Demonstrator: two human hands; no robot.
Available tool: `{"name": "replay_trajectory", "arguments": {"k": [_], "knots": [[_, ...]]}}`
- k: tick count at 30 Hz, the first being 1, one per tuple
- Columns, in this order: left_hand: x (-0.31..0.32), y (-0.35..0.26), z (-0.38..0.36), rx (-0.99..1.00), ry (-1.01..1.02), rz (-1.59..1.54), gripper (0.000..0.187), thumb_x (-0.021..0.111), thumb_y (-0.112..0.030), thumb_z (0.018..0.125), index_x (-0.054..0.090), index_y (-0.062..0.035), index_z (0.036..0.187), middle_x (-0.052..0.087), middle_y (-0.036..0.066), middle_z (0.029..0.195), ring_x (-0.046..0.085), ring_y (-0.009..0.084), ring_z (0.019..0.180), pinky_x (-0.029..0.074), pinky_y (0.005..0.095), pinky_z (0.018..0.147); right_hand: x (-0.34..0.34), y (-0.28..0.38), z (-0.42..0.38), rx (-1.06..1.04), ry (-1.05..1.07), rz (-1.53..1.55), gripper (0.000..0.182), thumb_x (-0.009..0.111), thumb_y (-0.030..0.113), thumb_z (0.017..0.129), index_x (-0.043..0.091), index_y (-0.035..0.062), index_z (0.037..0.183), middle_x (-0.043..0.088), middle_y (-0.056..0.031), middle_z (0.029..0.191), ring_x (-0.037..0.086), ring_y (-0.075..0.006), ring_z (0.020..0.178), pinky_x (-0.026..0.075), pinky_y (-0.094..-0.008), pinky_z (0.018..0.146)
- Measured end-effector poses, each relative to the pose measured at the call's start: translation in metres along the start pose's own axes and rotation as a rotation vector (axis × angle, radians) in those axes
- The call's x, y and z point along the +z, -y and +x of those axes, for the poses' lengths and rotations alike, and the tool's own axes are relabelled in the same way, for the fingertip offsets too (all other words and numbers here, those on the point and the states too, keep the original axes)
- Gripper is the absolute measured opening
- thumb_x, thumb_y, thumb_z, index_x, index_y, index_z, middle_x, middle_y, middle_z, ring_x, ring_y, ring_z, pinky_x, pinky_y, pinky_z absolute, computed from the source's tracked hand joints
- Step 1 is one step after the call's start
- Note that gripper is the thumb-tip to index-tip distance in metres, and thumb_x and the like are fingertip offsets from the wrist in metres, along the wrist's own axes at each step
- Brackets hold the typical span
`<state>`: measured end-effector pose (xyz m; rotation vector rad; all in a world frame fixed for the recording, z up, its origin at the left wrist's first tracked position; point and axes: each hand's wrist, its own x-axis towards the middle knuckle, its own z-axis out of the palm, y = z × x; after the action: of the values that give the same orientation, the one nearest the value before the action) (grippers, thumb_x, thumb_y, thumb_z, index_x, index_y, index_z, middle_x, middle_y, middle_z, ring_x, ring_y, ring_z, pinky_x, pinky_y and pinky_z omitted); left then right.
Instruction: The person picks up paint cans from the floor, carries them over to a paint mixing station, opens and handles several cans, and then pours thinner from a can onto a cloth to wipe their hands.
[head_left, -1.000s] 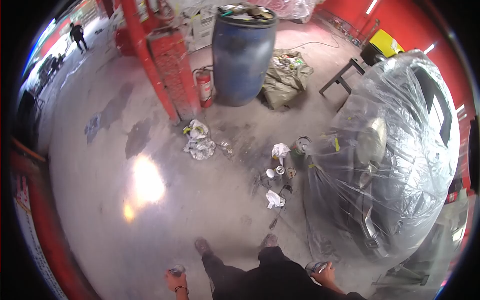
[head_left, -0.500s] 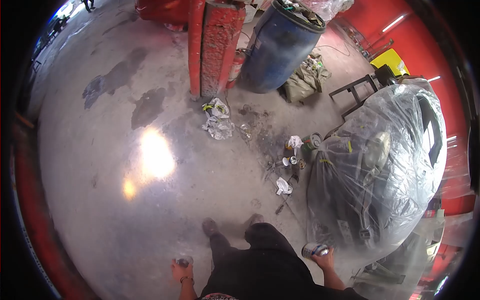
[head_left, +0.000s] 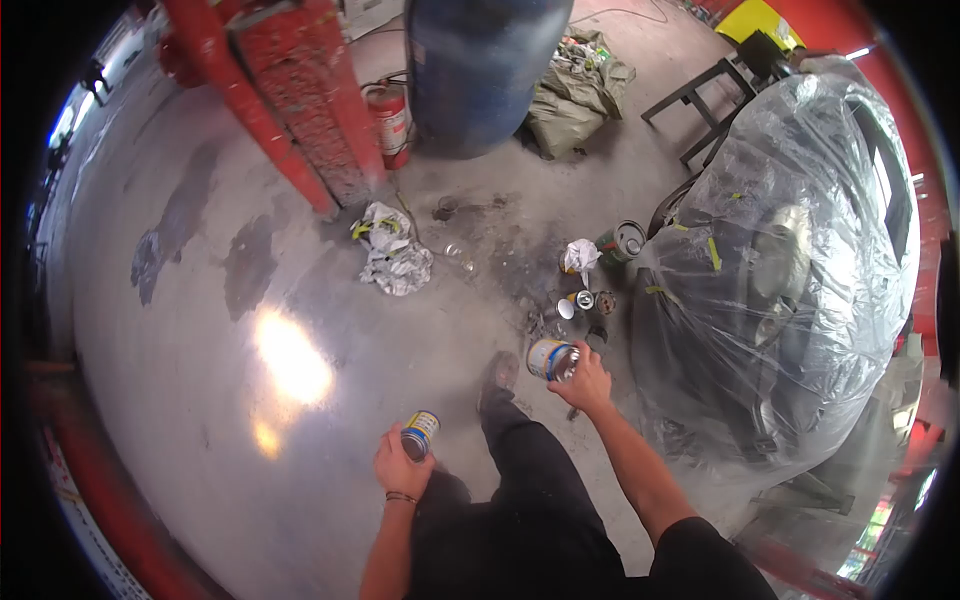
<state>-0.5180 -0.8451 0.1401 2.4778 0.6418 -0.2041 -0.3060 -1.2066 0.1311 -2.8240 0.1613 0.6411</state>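
My left hand [head_left: 398,462] is closed around a small tin can [head_left: 421,434] with a blue and yellow label, held tilted above the floor by my leg. On the other side, my right hand [head_left: 588,383] grips a larger paint can [head_left: 549,358] with a white, yellow and blue label; my fingers wrap its dark metal end. Just beyond that can, a small open tin [head_left: 583,299], a round lid [head_left: 566,309] and a brownish tin [head_left: 606,302] stand or lie on the floor. Near them are a green can [head_left: 622,243] and crumpled white paper [head_left: 581,257].
A plastic-covered car [head_left: 780,270] takes up the right side. Ahead are a red post [head_left: 300,110], a fire extinguisher [head_left: 389,125], a blue barrel [head_left: 485,80], a full bag [head_left: 575,100] and a dark metal stand [head_left: 705,105]. Crumpled paper [head_left: 395,262] lies on the floor.
Both hands have come up and forward with their cans, the right one farthest. My view has shifted forward, with the post, paper and small tins now nearer.
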Motion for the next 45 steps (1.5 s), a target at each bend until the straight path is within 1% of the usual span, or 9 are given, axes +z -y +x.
{"name": "replay_trajectory", "arguments": {"k": [13,17,23,25,30,33,37,42,45], "knots": [[0.214,-0.064,0.347,0.599,0.095,0.022,0.082,0.089,-0.021,0.068,0.062,-0.0113,0.145,0.068,0.017,0.123,0.067,0.0413,0.107,0.055,0.0508,0.094,0.242,-0.025,0.413,-0.235,-0.073,-0.197,0.107,0.093,0.044,0.066,0.043,0.0178,0.157,0.063,-0.0237,0.128,0.066,-0.0455,0.119,0.050,-0.0592,0.101],[0.240,-0.078,0.390,0.668,0.126,0.005,0.083,0.089,-0.019,0.065,0.063,-0.0110,0.144,0.069,0.017,0.120,0.069,0.0406,0.103,0.056,0.0504,0.091,0.277,-0.047,0.444,-0.274,-0.033,-0.261,0.109,0.091,0.053,0.071,0.041,0.0184,0.162,0.063,-0.0235,0.131,0.066,-0.0452,0.123,0.049,-0.0589,0.104],[0.260,-0.088,0.423,0.720,0.189,0.045,0.085,0.089,-0.018,0.064,0.062,-0.0090,0.144,0.069,0.018,0.115,0.069,0.0413,0.100,0.057,0.0492,0.087,0.218,-0.092,0.477,-0.152,0.025,0.226,0.108,0.080,0.074,0.084,0.041,0.0192,0.168,0.054,-0.0264,0.158,0.058,-0.0479,0.140,0.046,-0.0642,0.111],[0.262,-0.088,0.428,0.682,0.210,0.025,0.088,0.090,-0.020,0.064,0.061,-0.0115,0.146,0.069,0.016,0.121,0.069,0.0398,0.104,0.056,0.0494,0.091,0.215,-0.122,0.501,-0.107,-0.660,-0.367,0.101,0.080,0.072,0.085,0.048,0.0183,0.165,0.063,-0.0245,0.151,0.062,-0.0447,0.139,0.051,-0.0600,0.109],[0.268,-0.082,0.443,0.685,0.215,0.036,0.088,0.090,-0.019,0.065,0.061,-0.0106,0.147,0.069,0.017,0.122,0.069,0.0405,0.104,0.057,0.0499,0.090,0.217,-0.212,0.553,-0.054,-0.538,0.035,0.051,0.082,0.043,0.093,0.077,0.0126,0.134,0.079,-0.0181,0.126,0.074,-0.0370,0.119,0.057,-0.0431,0.103],[0.275,-0.076,0.449,0.653,0.228,0.032,0.086,0.090,-0.019,0.065,0.061,-0.0096,0.145,0.069,0.017,0.121,0.070,0.0414,0.104,0.058,0.0499,0.089,0.209,-0.232,0.555,0.032,-0.582,0.217,0.035,0.080,0.030,0.094,0.082,0.0105,0.124,0.081,-0.0194,0.115,0.076,-0.0402,0.110,0.058,-0.0467,0.098],[0.277,-0.081,0.455,0.651,0.236,0.041,0.083,0.090,-0.018,0.064,0.062,-0.0062,0.142,0.069,0.019,0.115,0.071,0.0419,0.103,0.058,0.0485,0.090,0.196,-0.265,0.556,0.197,-0.665,0.428,0.032,0.077,0.023,0.092,0.083,0.0081,0.120,0.082,-0.0205,0.108,0.079,-0.0377,0.103,0.059,-0.0448,0.094],[0.283,-0.089,0.459,0.687,0.229,0.018,0.083,0.090,-0.019,0.066,0.061,-0.0074,0.143,0.070,0.018,0.115,0.072,0.0419,0.102,0.059,0.0490,0.086,0.201,-0.309,0.550,0.259,-0.702,0.779,0.031,0.075,0.020,0.091,0.083,0.0058,0.118,0.081,-0.0070,0.100,0.074,-0.0153,0.091,0.057,-0.0331,0.085],[0.286,-0.092,0.459,0.684,0.243,0.013,0.085,0.091,-0.020,0.065,0.061,-0.0056,0.143,0.070,0.019,0.114,0.073,0.0407,0.102,0.059,0.0482,0.088,0.223,-0.316,0.554,0.234,-0.681,0.895,0.030,0.074,0.018,0.093,0.080,0.0050,0.120,0.078,-0.0036,0.102,0.070,-0.0130,0.092,0.055,-0.0312,0.084]]}}
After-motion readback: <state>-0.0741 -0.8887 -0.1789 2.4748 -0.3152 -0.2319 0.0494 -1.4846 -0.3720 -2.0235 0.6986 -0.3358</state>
